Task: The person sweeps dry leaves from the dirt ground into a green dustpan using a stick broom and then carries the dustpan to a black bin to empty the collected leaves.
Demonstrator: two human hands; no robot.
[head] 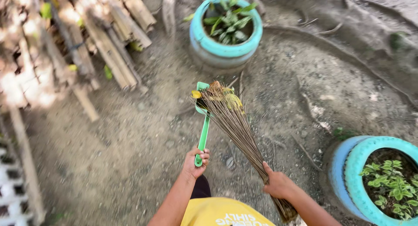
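Observation:
My left hand (pixel 196 161) grips the end of a green dustpan (pixel 203 121) by its long handle. The pan's scoop lies out in front of me on the dirt ground and holds yellow and brown dry leaves (pixel 220 93). My right hand (pixel 277 184) is closed around a stick broom (pixel 235 123) made of thin brown ribs. The broom's spread tips press over the leaves on the scoop. Its bound end sticks out behind my right wrist.
A turquoise tyre planter (pixel 226 47) with green plants stands just beyond the dustpan. A blue and turquoise tyre planter (pixel 352 174) sits at the lower right. Stacked bamboo poles (pixel 109 47) lie at the left. Tree roots (pixel 339 52) cross the ground at the upper right.

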